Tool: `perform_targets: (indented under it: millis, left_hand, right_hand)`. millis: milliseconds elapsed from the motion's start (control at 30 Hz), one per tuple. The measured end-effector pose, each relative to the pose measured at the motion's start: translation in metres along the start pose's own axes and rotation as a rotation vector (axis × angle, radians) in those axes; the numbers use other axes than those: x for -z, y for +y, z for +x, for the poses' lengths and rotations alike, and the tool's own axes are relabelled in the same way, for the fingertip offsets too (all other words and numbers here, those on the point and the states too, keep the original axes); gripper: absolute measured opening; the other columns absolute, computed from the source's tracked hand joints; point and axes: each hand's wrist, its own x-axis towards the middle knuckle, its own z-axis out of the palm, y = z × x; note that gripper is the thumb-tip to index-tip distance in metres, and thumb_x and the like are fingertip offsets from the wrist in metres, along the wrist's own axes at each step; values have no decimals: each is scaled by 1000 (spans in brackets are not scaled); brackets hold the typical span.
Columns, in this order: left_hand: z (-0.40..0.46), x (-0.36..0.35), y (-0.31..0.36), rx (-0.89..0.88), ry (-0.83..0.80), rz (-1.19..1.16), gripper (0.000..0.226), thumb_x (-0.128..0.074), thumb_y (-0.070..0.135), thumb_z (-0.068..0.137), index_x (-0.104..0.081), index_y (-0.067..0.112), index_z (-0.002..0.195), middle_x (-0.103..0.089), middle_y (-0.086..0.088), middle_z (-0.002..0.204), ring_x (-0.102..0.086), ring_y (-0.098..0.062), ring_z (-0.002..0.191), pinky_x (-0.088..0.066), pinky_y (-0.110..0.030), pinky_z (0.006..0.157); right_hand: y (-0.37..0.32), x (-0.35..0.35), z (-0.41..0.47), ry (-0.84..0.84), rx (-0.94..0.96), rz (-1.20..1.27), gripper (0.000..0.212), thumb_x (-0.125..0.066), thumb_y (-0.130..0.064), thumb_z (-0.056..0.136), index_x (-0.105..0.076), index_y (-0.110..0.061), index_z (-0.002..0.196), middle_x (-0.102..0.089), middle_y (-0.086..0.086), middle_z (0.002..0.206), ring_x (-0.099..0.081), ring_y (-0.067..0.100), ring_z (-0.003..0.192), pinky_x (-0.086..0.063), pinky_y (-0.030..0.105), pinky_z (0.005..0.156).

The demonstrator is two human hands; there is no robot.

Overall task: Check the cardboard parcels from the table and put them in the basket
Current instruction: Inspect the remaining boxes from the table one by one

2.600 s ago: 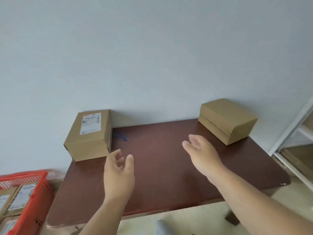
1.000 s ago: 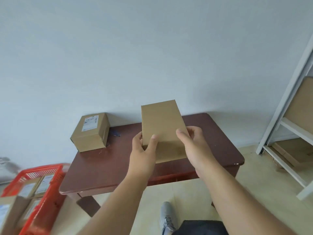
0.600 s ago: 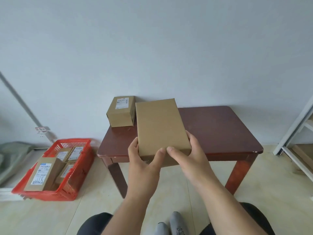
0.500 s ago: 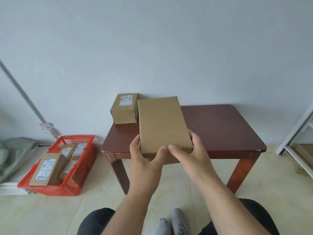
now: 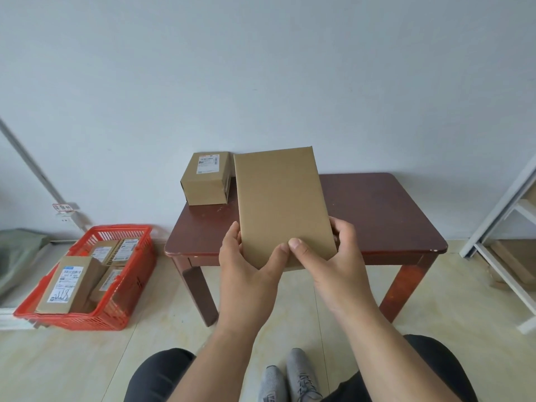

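Both hands hold one plain cardboard parcel up in front of the person, above the near edge of the table. The left hand grips the parcel's lower left corner, thumb laid on the facing panel and fingers wrapped behind. The right hand does the same at the lower right, its thumb tip almost touching the left thumb. The face shown is blank, with no label visible.

The parcel looks stiff and flat-sided, and probably light, since it stands tall from a grip at its bottom end alone. Cardboard is dry and not slippery, so a thumb-and-fingers pinch across the thickness should keep it steady. Turning it to check the other faces would be surer with the hands on its long edges.

A second parcel, labelled on top, sits on the table beyond and left of the left hand. The red basket, already holding several labelled parcels, stands on the floor well to the left of both hands.
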Motion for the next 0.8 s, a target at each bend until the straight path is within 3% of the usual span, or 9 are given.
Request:
perform_targets:
  millis: [67,133,233,333,400,500,600,700,800]
  left_hand:
    - [-1,0,-1,-24,-9,43,101,-84,62,70,-37,37,156,-50,13,146,-52,-2,133,-51,-34,109]
    - [1,1,-1,-33,-5,76,90,-83,58,75,-45,34,152,-47,11,145,-51,-4,133,-51,-34,108]
    - [6,4,2,-28,-3,96,67,-81,53,80,-56,37,140,-47,10,138,-52,4,122,-49,-17,95]
    - [10,4,5,-31,0,106,55,-81,46,84,-57,43,133,-45,18,128,-50,20,106,-43,1,76]
    - [10,4,4,-43,8,115,57,-82,44,84,-54,45,133,-44,19,126,-48,25,101,-39,5,73]
    - [9,2,1,-55,18,124,63,-84,45,83,-53,42,138,-43,23,126,-48,24,105,-42,3,74]
    - [8,2,-1,-65,23,125,64,-85,45,81,-52,42,136,-44,25,128,-48,19,112,-46,-4,78]
    - [11,3,-3,-53,35,92,65,-87,47,78,-54,36,133,-60,15,130,-60,6,112,-52,-15,81]
    - [15,4,-5,-34,51,84,65,-87,49,77,-53,34,129,-64,11,126,-64,5,106,-52,-12,75]
  right_hand:
    - [1,1,4,-4,4,0,56,-89,-27,85,-55,-33,129,-73,-10,118,-72,0,99,-57,20,79]
    - [2,0,7,-36,18,-4,66,-89,-38,82,-55,-34,138,-71,-10,126,-71,3,109,-59,27,89]
    - [6,-1,5,-54,42,-33,78,-85,-53,76,-53,-38,145,-65,-9,137,-67,8,121,-58,37,99]
    - [8,-1,3,-53,44,-37,73,-86,-48,78,-53,-38,142,-64,-8,137,-67,8,120,-59,36,97]
    - [8,0,4,-50,31,-39,67,-89,-42,81,-54,-38,138,-67,-8,132,-69,7,115,-60,31,92]
    - [5,1,7,-32,8,-28,56,-88,-28,85,-56,-34,130,-74,-11,117,-73,2,101,-59,21,81]
    - [5,1,8,-17,-5,-47,52,-88,-30,84,-55,-35,124,-74,-13,112,-72,-1,96,-57,17,75]
    - [5,1,8,-12,-15,-60,52,-89,-31,84,-54,-35,122,-72,-13,112,-71,-4,94,-55,14,73]
    - [6,1,7,-27,-20,-60,55,-90,-29,83,-53,-36,122,-71,-13,115,-71,-2,96,-55,16,74]
